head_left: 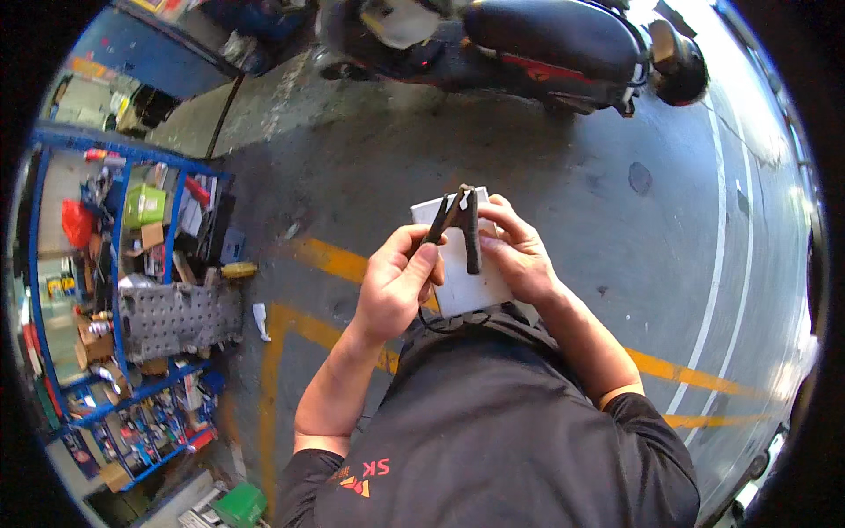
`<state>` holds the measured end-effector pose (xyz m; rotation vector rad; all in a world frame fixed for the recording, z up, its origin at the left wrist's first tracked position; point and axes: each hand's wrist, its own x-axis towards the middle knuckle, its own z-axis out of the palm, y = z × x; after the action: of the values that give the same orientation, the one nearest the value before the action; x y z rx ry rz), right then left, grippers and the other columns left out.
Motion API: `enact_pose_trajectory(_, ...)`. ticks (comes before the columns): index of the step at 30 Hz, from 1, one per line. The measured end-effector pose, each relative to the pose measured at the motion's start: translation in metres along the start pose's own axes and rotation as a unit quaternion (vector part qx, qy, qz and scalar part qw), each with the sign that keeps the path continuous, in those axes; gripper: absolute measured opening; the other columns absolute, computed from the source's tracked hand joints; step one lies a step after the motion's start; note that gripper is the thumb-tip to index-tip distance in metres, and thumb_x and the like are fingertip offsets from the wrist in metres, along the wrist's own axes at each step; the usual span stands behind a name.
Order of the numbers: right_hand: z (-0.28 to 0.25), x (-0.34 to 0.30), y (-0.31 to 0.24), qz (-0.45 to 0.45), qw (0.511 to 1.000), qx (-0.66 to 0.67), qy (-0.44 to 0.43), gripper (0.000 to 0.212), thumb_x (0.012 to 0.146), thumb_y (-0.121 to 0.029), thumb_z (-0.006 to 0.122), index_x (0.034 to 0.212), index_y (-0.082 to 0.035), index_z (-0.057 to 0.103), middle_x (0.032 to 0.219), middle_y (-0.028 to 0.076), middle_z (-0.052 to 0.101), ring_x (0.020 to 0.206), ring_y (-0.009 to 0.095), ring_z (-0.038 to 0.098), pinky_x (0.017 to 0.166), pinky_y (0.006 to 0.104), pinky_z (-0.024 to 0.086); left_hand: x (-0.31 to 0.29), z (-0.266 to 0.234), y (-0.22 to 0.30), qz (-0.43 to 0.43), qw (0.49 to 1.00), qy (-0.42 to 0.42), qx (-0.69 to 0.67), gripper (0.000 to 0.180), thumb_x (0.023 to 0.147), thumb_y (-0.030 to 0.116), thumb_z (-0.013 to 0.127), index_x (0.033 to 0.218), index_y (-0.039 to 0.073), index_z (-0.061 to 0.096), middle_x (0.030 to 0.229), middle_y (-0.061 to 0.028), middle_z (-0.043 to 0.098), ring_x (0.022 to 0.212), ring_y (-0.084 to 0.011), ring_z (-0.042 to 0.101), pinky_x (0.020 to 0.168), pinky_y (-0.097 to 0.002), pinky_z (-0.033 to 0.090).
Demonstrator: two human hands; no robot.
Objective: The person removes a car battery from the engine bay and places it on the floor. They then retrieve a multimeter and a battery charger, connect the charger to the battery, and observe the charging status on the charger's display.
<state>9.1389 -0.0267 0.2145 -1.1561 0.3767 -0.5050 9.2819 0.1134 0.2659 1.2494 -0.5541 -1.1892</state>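
Note:
Before my body, my left hand pinches one arm of a black clamp between thumb and fingers. The clamp's two arms meet at the top in an upside-down V. It lies over a flat white box. My right hand grips the box along its right edge, thumb on its face, close to the clamp's other arm. Whether that thumb also touches the clamp I cannot tell. A thin black cable loops beneath my left hand.
A blue-framed shelf crowded with parts and boxes stands to the left. Near it a white bottle lies on the grey floor, which bears yellow lines. A black motor scooter is parked ahead. At lower left sits a green container.

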Motion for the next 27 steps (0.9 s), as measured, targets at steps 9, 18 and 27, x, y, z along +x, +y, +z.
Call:
enact_pose_trajectory(9, -0.145, 0.018, -0.05, 0.021, 0.984, -0.113, 0.137, 0.03, 0.102, -0.028, 0.053, 0.115, -0.003, 0.062, 0.115, 0.007, 0.051, 0.102, 0.017, 0.054, 0.086, 0.0303, 0.046, 0.151, 0.128, 0.001, -0.114, 0.976, -0.108, 0.152, 0.02, 0.104, 0.02, 0.046, 0.108, 0.001, 0.054, 0.071, -0.0049, 0.061, 0.053, -0.0085, 0.053, 0.049, -0.0217, 0.042)
enact_pose_trajectory(18, -0.238, 0.014, -0.063, 0.008, 0.95, -0.138, 0.28, 0.035, 0.103, -0.034, 0.049, 0.116, -0.004, 0.062, 0.115, 0.011, 0.054, 0.109, 0.024, 0.053, 0.095, 0.0341, 0.042, 0.246, 0.197, -0.02, -0.073, 0.917, -0.24, 0.31, 0.019, 0.104, 0.017, 0.048, 0.11, 0.001, 0.054, 0.074, -0.0027, 0.062, 0.064, -0.0089, 0.055, 0.06, -0.0247, 0.045)
enact_pose_trajectory(27, -0.319, 0.06, -0.117, -0.027, 0.883, -0.27, 0.382, 0.04, 0.102, -0.037, 0.05, 0.117, -0.002, 0.06, 0.118, 0.017, 0.053, 0.113, 0.029, 0.051, 0.1, 0.0377, 0.041, 0.407, 0.285, -0.002, -0.003, 0.818, -0.439, 0.371, 0.029, 0.094, 0.009, 0.054, 0.121, -0.002, 0.051, 0.105, -0.0152, 0.063, 0.093, -0.0166, 0.06, 0.082, -0.0329, 0.05)
